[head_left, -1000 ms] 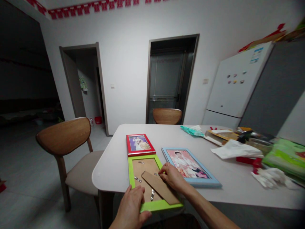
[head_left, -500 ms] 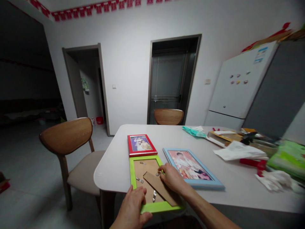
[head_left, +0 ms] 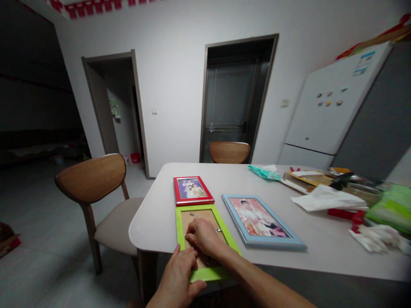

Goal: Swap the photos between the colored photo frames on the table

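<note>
A lime-green photo frame (head_left: 230, 240) lies face down at the table's near edge, its brown backing board (head_left: 205, 214) showing. My left hand (head_left: 180, 271) holds the frame's near left corner, fingers over the left side and thumb by the near edge. My right hand (head_left: 205, 237) reaches across the backing, fingertips pinched at a small metal clip (head_left: 185, 235) on the left side, mostly hidden by the fingers. One metal clip (head_left: 193, 214) shows at the far side and another clip (head_left: 218, 230) at the right inner edge. The right hand and forearm cover most of the stand leg.
A red photo frame (head_left: 212, 201) touches the green frame's far side. The light-blue photo frame (head_left: 272, 244) lies to the right. Farther right are white paper (head_left: 329, 199), a green packet (head_left: 390, 209) and crumpled white gloves or cloth (head_left: 377, 238). A wooden chair (head_left: 91, 177) stands left.
My right hand has moved left across the backing, from the right-side clip to the left-side one. That right-side clip now points toward the frame's edge. My left hand keeps its place.
</note>
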The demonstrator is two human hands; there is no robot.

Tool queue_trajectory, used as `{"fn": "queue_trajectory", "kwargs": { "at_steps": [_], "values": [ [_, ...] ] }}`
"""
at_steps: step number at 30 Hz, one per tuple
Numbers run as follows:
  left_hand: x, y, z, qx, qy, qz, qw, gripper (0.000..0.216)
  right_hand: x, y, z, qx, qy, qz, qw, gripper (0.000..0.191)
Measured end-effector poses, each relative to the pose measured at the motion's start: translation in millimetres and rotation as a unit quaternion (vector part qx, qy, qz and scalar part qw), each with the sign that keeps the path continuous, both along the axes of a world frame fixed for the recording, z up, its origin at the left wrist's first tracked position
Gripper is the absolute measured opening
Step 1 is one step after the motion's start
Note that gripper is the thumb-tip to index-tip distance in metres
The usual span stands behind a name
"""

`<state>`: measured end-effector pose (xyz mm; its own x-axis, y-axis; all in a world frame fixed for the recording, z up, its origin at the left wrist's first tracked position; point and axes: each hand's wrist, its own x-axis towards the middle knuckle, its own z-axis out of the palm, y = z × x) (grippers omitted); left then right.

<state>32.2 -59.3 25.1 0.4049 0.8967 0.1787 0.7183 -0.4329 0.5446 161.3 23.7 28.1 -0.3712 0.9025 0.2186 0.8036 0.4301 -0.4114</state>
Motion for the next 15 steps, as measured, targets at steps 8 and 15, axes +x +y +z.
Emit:
{"fn": "queue_trajectory", "kwargs": {
  "at_steps": [8, 15],
  "values": [
    [0.2, 0.3, 2.4, 0.007, -0.022, -0.002, 1.000, 0.028, 1.1, -1.7, 4.3, 0.017, 0.022, 0.065, 0.997, 0.020],
    [-2.3, 1.9, -5.4, 0.002, -0.010, -0.012, 1.000, 0.052, 9.0, 36.5, 0.7, 0.012, 0.032, -0.050, 0.998, 0.024]
  ]
}}
